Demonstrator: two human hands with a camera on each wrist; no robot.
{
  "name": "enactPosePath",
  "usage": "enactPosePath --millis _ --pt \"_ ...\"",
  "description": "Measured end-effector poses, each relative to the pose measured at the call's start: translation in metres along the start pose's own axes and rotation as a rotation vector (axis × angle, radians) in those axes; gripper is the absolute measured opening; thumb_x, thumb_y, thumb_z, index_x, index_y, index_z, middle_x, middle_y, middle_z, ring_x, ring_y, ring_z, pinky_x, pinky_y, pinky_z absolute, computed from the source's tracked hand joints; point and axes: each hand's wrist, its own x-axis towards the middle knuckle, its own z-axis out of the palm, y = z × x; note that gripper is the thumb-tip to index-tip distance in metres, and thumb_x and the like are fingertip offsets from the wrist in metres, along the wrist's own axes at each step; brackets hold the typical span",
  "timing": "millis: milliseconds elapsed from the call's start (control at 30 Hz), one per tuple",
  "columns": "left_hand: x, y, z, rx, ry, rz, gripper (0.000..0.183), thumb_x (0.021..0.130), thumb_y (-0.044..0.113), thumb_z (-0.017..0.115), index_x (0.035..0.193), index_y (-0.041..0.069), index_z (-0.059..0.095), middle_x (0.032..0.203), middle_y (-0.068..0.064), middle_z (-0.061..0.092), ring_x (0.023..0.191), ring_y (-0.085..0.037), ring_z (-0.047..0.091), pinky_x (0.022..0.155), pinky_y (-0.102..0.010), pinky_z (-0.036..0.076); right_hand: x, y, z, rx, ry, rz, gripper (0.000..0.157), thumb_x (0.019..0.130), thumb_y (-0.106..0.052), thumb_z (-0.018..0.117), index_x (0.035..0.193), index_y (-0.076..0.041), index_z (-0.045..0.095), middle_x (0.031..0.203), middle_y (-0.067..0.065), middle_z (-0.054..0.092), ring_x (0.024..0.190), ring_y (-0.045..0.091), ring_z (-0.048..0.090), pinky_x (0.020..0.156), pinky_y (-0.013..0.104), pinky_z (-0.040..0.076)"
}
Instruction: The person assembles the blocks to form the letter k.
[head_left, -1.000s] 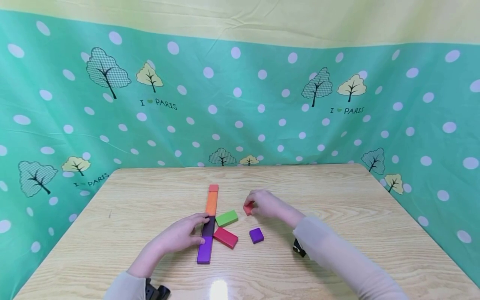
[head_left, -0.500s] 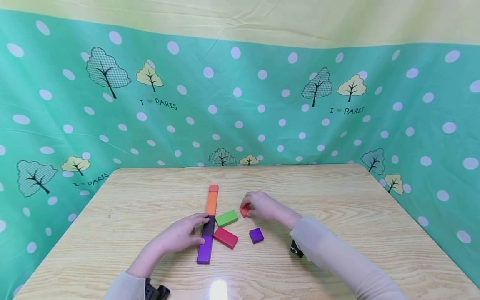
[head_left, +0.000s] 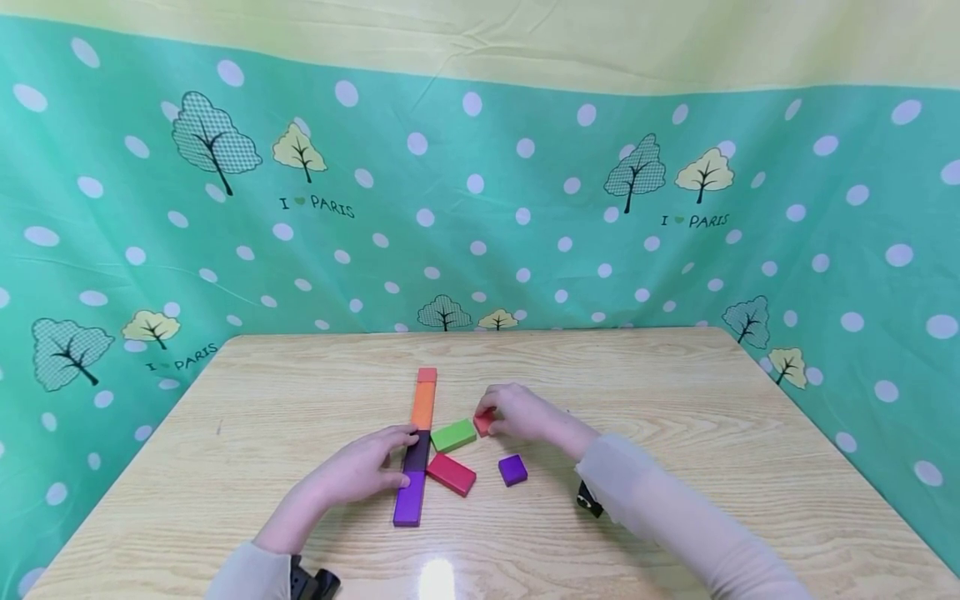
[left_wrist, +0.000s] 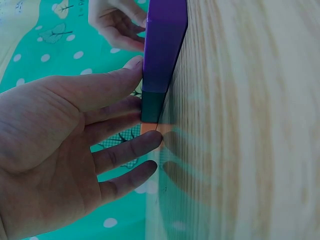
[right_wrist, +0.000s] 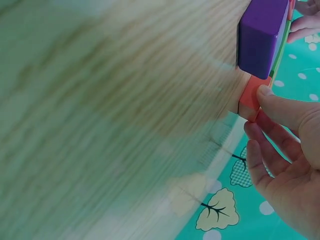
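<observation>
In the head view, a straight row on the table runs from a small red-orange block [head_left: 427,375] through an orange block [head_left: 423,406] and a dark block [head_left: 417,451] to a purple block [head_left: 408,500]. My left hand [head_left: 356,468] rests along the row's left side, its fingers extended, fingertips at the dark block and thumb at the purple one. My right hand [head_left: 521,412] pinches a second small red-orange block [right_wrist: 251,98] between thumb and fingers, low over the table, by the right end of a green block [head_left: 453,436].
A red block [head_left: 452,475] lies tilted just right of the row, below the green one. Farther right is a small purple block [head_left: 513,470]. A dotted green curtain [head_left: 480,208] hangs behind the wooden table [head_left: 637,375].
My right hand has slid left and slightly toward me with the small red-orange block, closing in on the green block's end. My left hand has stayed in place.
</observation>
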Motion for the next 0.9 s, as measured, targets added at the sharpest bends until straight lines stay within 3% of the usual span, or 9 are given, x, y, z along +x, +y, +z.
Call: enactPosePath --millis 633,900 --pt "0.0001 0.0007 -0.0015 -0.006 -0.002 -0.006 0.054 0.079 0.019 0.069 0.127 -0.001 0.051 0.137 -0.017 0.044 0.118 -0.032 0.048 0.097 -0.046 0.042 0.0038 -0.0037 0.0027 -0.002 -0.004 0.001 0.024 0.079 -0.013 0.07 0.102 -0.012 0.068 0.099 -0.003 0.062 0.094 0.013 0.057 0.086 0.028 0.048" --pt "-0.0004 0.001 -0.0021 -0.007 -0.008 -0.001 0.053 0.079 0.019 0.069 0.126 -0.001 0.051 0.136 -0.016 0.044 0.114 -0.03 0.051 0.094 -0.045 0.045 -0.0004 -0.0033 0.0004 0.069 -0.001 0.009 0.026 0.079 -0.011 0.069 0.105 -0.011 0.067 0.102 -0.001 0.063 0.097 0.015 0.058 0.088 0.028 0.048"
